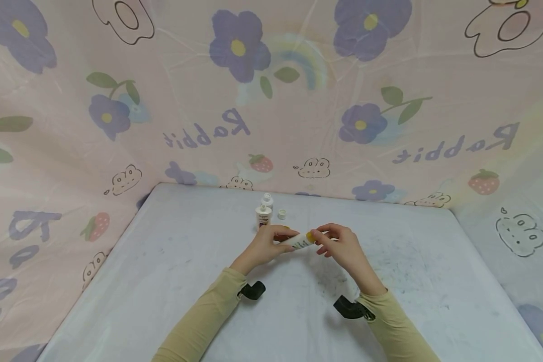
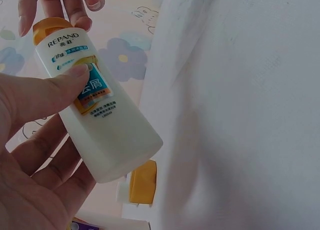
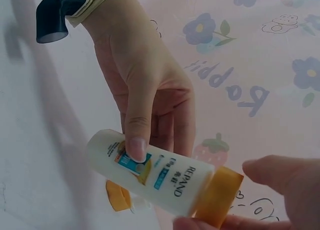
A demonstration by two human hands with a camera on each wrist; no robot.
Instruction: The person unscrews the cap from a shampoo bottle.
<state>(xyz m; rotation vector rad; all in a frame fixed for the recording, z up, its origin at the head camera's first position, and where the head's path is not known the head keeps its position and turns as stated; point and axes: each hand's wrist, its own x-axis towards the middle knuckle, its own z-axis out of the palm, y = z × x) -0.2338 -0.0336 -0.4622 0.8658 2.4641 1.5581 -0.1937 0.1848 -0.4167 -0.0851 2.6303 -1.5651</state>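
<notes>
My left hand [image 1: 267, 244] grips a white shampoo bottle [image 2: 110, 125] round its body, thumb across the blue and orange label. The bottle lies tilted, its orange cap [image 3: 218, 196] toward my right hand [image 1: 341, 246]. In the right wrist view, the right thumb [image 3: 270, 175] is straight at the cap's corner and the fingers lie loosely along its lower edge. Seen from the left wrist, the right fingers [image 2: 75, 7] hang just behind the cap. Another orange cap [image 2: 143, 182] rests below the bottle, partly hidden by it.
Two uncapped white bottles, one in front [image 1: 263, 215] and one behind [image 1: 267, 199], stand beyond my left hand. A small white cap [image 1: 282, 214] lies beside them. A patterned cloth wall [image 1: 289, 125] rises behind the white-covered table [image 1: 176, 281].
</notes>
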